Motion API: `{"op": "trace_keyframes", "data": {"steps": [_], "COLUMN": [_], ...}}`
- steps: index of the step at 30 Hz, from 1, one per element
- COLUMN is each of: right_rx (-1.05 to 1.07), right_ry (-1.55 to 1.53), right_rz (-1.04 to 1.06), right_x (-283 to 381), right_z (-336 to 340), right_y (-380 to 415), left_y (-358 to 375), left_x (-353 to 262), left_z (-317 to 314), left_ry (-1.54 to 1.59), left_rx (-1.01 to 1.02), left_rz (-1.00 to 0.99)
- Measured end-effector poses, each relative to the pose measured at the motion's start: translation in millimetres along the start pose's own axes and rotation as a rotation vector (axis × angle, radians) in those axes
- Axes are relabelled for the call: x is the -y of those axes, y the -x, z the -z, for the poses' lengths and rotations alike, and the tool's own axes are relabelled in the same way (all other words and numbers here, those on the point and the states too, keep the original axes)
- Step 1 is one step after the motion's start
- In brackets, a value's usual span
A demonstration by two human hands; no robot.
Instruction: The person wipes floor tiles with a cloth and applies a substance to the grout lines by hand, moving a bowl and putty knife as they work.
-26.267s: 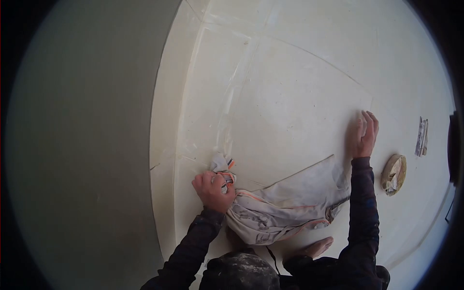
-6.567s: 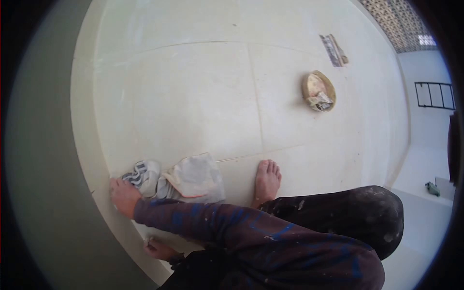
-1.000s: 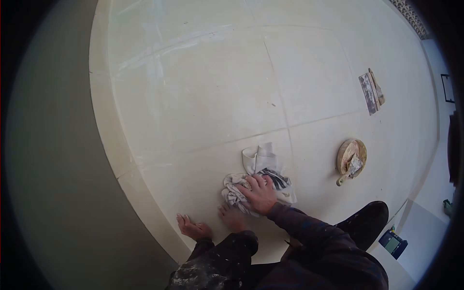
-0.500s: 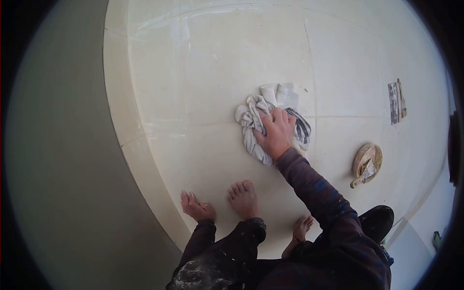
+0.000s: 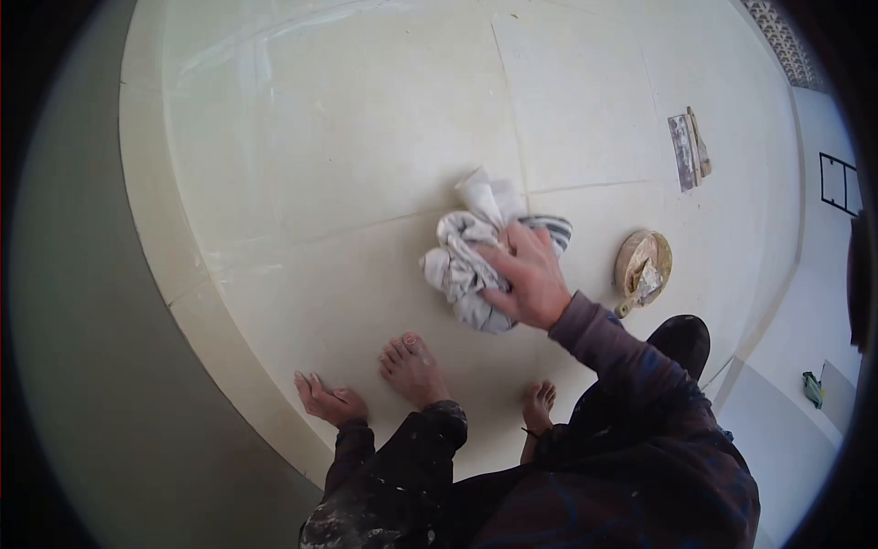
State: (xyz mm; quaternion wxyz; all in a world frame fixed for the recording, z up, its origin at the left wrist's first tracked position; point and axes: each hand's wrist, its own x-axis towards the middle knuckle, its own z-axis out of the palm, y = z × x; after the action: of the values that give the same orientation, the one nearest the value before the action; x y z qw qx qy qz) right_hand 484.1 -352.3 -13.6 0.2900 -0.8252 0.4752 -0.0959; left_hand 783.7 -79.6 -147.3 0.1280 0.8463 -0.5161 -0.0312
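Observation:
My right hand (image 5: 530, 276) presses down on a bunched grey and white cloth (image 5: 464, 261) with dark stripes on one side, its fingers partly sunk in the folds. The cloth lies on the pale tiled floor (image 5: 366, 119), over a grout line. At the lower left my left hand (image 5: 329, 400) rests on the floor with its fingers apart and nothing in it, left of my bare foot (image 5: 414, 371).
A round, dusty container (image 5: 629, 259) with a tool in it stands right of the cloth. Beyond it lie a flat trowel (image 5: 683, 154) and a narrow tool (image 5: 700, 146). A raised border (image 5: 183, 247) runs along the left. A green item (image 5: 813, 390) is at the far right.
The camera view has shifted, so the floor and tools appear further left. My right hand and the cloth have moved toward me and right relative to the floor tiles. My left hand stays on the floor.

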Motion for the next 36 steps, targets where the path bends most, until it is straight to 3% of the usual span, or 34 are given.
{"op": "trace_keyframes", "data": {"steps": [2,5,7,10,12,14,16,18,19,20,23,26,28,29,31,32,34,35,36], "right_rx": [0.073,0.227,0.207,0.031,-0.168,-0.394,-0.588,-0.666,-0.42,-0.468,-0.538,-0.419,-0.488,-0.544,-0.613,-0.693,-0.764,-0.68,-0.555], "right_ry": [0.025,0.042,0.028,0.092,0.1,0.147,0.221,0.331,0.167,0.169,0.157,0.196,0.173,0.17,0.164,0.172,0.222,0.205,-0.032], "right_rz": [-0.197,-0.193,-0.005,0.013,-0.104,-0.18,-0.199,-0.339,-0.538,-0.544,-0.251,-0.413,-0.426,-0.429,-0.438,-0.416,-0.495,-0.585,-0.672], "right_x": [39.5,38.3,2.7,-20.7,-53.0,-92.8,-137.8,-175.8,-156.9,-157.9,-143.0,-58.5,-39.5,-54.0,-84.9,-108.4,-156.2,-167.7,-169.4], "right_z": [-51.7,-113.9,-125.8,-118.1,-89.1,-57.0,-26.9,9.6,53.7,60.0,16.3,-65.1,-88.4,-95.6,-69.3,-54.7,-16.5,16.9,58.5], "right_y": [101.6,179.5,170.1,136.6,69.3,-11.5,-92.7,-166.6,-176.8,-174.5,-109.3,20.6,46.7,38.5,-12.5,-42.6,-103.8,-122.4,-129.6], "left_y": [21.2,36.0,20.7,33.9,41.4,-45.4,-90.2,-135.5,-157.7,-181.7,-226.0,-271.8,-294.0,-304.8,-306.4,-303.9,-311.7,-316.0,-325.5], "left_x": [-58.5,-102.5,-114.0,-111.0,-90.2,-9.2,-42.9,-88.1,-109.2,-130.2,-191.6,-211.6,-218.4,-225.7,-240.3,-243.1,-229.8,-224.9,-232.3], "left_z": [-28.4,-53.2,-52.9,-27.3,-43.9,-5.2,-10.5,-29.2,-33.9,-36.8,-33.8,-57.6,-79.4,-91.0,-89.3,-93.1,-100.0,-106.2,-108.6], "left_ry": [-0.232,-0.492,-0.522,-0.49,-0.479,-0.02,0.081,0.37,0.413,0.452,0.58,0.572,0.752,0.747,0.627,0.649,0.449,0.44,0.459], "left_rx": [0.171,0.4,0.429,0.428,0.518,-0.126,-0.097,-0.179,-0.173,-0.158,-0.106,-0.106,-0.134,-0.099,-0.046,-0.039,-0.116,-0.145,-0.113], "left_rz": [-0.006,0.007,-0.011,-0.064,0.031,0.111,-0.119,-0.183,-0.275,-0.374,-0.435,-0.581,-0.452,-0.473,-0.257,-0.252,-0.566,-0.598,-0.641]}}
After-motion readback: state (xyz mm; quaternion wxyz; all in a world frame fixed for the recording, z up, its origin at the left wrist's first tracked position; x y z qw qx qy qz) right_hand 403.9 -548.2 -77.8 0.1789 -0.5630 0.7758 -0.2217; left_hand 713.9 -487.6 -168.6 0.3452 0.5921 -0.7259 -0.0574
